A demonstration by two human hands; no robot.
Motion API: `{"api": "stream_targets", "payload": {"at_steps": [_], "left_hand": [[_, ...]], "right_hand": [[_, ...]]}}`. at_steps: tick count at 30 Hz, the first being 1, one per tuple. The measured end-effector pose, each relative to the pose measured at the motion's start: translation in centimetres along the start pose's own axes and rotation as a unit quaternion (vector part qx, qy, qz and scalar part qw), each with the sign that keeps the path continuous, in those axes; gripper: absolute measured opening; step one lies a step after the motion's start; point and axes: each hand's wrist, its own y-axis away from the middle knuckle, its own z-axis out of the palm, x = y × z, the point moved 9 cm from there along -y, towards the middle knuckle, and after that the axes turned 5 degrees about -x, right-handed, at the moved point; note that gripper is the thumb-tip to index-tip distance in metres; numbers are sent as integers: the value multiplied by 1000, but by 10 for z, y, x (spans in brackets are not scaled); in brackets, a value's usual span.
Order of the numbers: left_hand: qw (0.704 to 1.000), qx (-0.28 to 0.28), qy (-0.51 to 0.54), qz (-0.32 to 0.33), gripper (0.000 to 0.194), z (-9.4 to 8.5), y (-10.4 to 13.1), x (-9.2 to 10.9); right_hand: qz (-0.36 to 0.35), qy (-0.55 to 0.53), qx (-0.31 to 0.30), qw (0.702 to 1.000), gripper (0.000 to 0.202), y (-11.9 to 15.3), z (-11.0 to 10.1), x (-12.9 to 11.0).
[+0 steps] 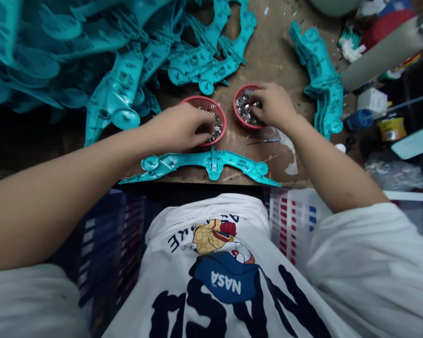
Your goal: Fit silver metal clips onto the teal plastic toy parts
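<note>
My left hand [181, 126] reaches over the rim of a red basket [223, 126] of small metal clips [216, 130], its fingertips down among them. In a second red basket [237, 115], to the right, the bent fingers of my right hand [270, 104] dip into similar metal pieces [245, 110]. Whether either hand grips a piece is too small to tell. A curved teal plastic part [214, 165] lies along the table's front edge, just below the left basket, with nothing touching it from above.
Teal parts [127, 80] are heaped at the left and back. A nested teal stack [322, 77] stands at the right. A thin tool [268, 141] lies on the brown table [268, 56]. Bottles, a white box [372, 101] and a plastic bag [395, 173] crowd the far right.
</note>
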Motion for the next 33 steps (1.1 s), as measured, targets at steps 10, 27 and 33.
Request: {"api": "stream_targets", "payload": {"at_steps": [10,27,33], "left_hand": [[997,-33,-49,46,24,12,14,1],[945,-19,-201,257,60,76,30,77],[935,-33,-239,258,21,77,26,75]], "right_hand": [[-48,-185,129,973,18,24,-22,17],[-17,-221,58,973,23,84,-69,-69],[-29,-200,-23,979,22,101,-18,-88]]}}
